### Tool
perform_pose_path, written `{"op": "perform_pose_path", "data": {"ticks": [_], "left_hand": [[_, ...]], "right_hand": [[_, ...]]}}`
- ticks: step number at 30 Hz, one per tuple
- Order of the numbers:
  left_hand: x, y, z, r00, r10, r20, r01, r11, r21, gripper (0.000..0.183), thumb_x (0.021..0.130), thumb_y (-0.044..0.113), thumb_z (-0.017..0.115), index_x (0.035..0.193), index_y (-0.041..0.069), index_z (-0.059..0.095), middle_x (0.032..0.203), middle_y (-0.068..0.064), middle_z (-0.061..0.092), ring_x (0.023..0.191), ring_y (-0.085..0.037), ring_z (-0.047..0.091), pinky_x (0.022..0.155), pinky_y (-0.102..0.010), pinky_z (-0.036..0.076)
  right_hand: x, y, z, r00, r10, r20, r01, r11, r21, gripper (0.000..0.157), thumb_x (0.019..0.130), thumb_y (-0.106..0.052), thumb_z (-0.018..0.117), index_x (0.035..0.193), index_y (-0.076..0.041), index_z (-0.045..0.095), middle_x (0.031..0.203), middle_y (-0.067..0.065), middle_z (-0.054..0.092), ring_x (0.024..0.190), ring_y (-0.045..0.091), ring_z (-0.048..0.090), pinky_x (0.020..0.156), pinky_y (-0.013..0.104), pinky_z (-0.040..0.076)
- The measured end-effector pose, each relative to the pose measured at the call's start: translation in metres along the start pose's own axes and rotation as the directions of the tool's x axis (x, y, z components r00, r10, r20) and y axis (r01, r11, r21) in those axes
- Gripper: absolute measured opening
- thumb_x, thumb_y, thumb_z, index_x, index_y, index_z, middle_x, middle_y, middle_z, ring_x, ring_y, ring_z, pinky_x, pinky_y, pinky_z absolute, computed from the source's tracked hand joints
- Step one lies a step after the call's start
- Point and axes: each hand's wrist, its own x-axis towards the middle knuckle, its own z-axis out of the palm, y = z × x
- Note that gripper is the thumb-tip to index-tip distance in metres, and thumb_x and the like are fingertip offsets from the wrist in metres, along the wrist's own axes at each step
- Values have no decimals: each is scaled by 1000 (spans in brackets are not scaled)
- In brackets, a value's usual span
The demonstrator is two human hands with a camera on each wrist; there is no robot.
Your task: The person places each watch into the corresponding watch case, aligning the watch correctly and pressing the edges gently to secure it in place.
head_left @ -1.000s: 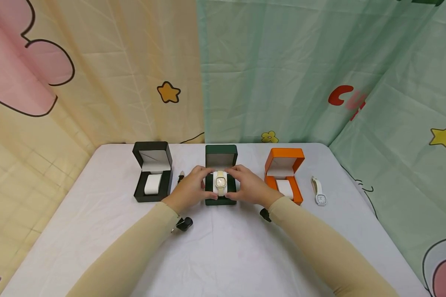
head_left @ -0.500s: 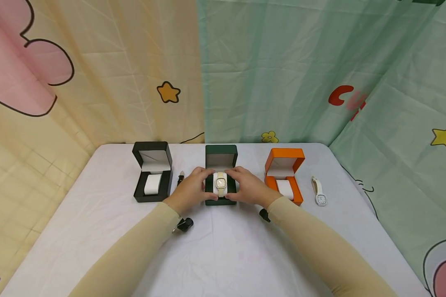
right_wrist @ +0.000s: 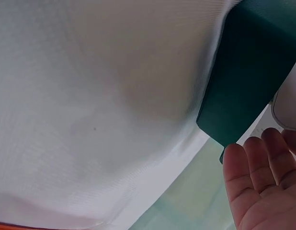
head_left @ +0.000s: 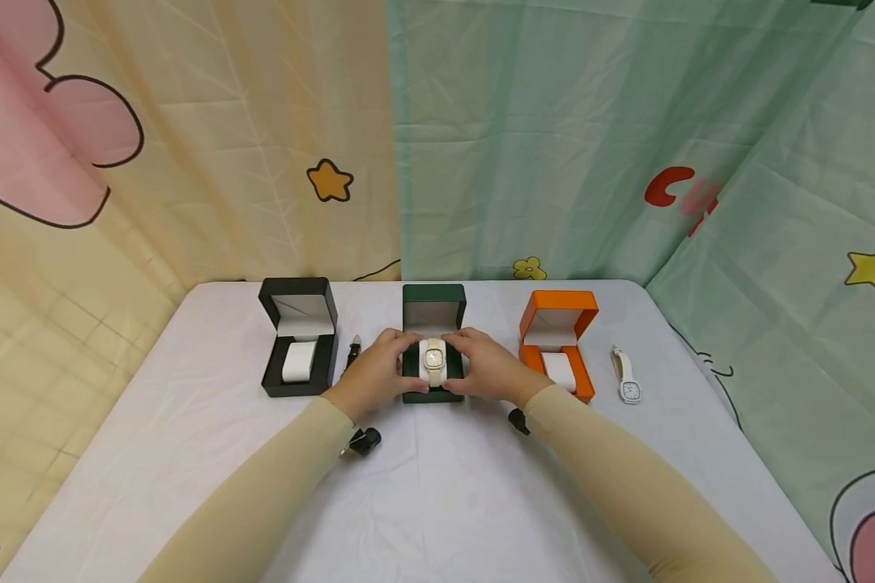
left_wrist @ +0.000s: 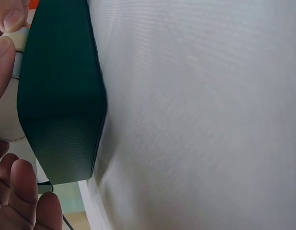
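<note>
A cream-strapped watch with a squarish gold-rimmed face is wrapped round a white cushion. My left hand holds the cushion from its left side, thumb at the front and fingers at the back. From the right side my right hand grips it the same way. Both hands are over the base of the green watch box, whose lid stands raised behind them. In the left wrist view, two thumbs press by the strap, just beyond the green box wall. Right-hand fingers reach past the box's side.
A black watch box and an orange one stand open on either side, each with a white cushion. A white watch lies far right. Dark-strapped watches lie partly under the forearms. The white-covered table meets curtains behind.
</note>
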Motion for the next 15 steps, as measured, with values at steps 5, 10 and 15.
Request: {"op": "perform_pose_path", "data": {"ticks": [5,10,15], "left_hand": [[0,-2,2,1000,-6,7,6,1000,12,84,61,54,79,134,26,48,122,5,45,98,-15,55,87,-33,46],[0,-2,3,1000,-16,24,16,1000,15,83,61,54,79,133,25,50,119,4,46,101,-15,55,92,-35,45],[1,1,4,999,-23,48,21,999,37,83,62,55,78,133,22,50,119,4,45,100,-13,54,92,-36,45]], "right_hand": [[1,0,2,1000,4,18,-4,1000,-11,78,73,-50,73,139,-19,43,132,2,46,114,17,47,100,34,43],[1,2,4,1000,1,31,-1,1000,0,73,73,-49,73,135,-21,47,129,0,47,114,17,43,98,33,43],[1,3,4,999,6,37,-7,1000,27,67,72,-46,74,130,-22,51,125,-1,48,113,18,41,95,34,43]]}}
